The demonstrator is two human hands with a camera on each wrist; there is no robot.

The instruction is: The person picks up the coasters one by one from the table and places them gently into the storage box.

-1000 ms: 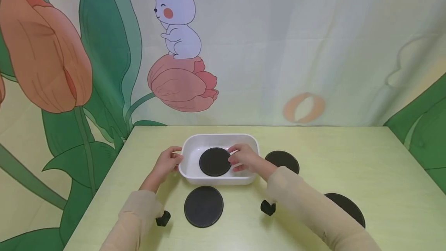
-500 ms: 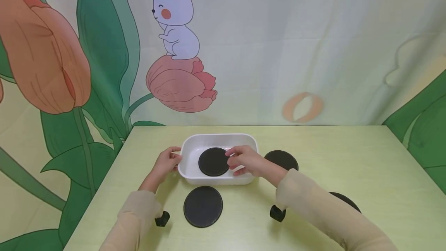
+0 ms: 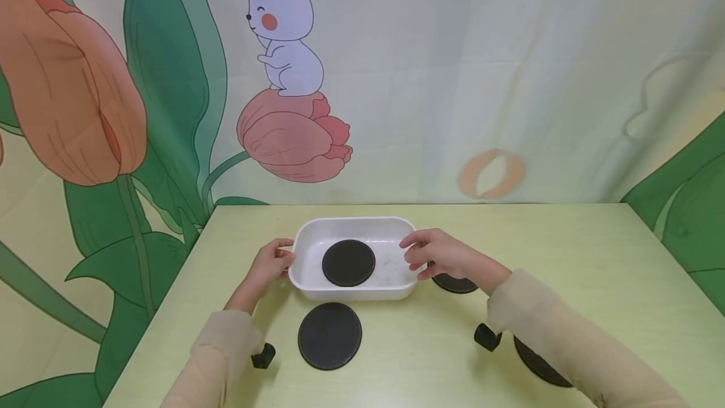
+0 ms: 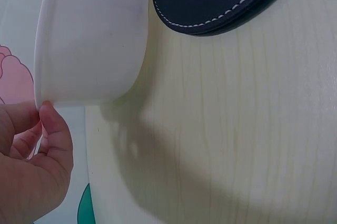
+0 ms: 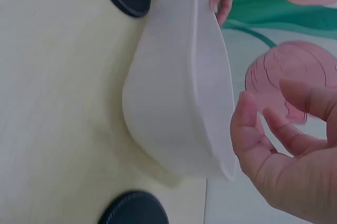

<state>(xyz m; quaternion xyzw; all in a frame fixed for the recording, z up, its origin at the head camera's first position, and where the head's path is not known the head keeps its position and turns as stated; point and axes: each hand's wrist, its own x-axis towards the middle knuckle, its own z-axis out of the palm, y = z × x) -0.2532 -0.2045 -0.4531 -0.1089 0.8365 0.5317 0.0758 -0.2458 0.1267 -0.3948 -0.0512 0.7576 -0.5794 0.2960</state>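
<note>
A white plastic basin [image 3: 352, 294] with rounded corners stands at the table's far side, a round black coaster [image 3: 348, 263] lying on its floor. At its left end, my left hand [image 3: 272, 264] pinches the rim; thumb and fingertips meet the edge in the left wrist view, where the basin's wall [image 4: 95, 50] shows close up. My right hand [image 3: 438, 252] hovers by the right end with fingers spread and bent loosely, nothing between them. Past the basin's wall [image 5: 158, 87] in the right wrist view, the fingers [image 5: 245, 124] stand apart from one another.
In front of the basin lies a second black coaster [image 3: 330, 336], with white edge stitching in the left wrist view. Another coaster [image 3: 455, 285] is partly hidden under my right hand. One more coaster [image 3: 535, 361] lies partly beneath the right sleeve. A printed curtain hangs behind the table.
My right hand has moved right, from over the coaster inside the basin to its right rim, uncovering that coaster. The left hand has stayed on the rim.
</note>
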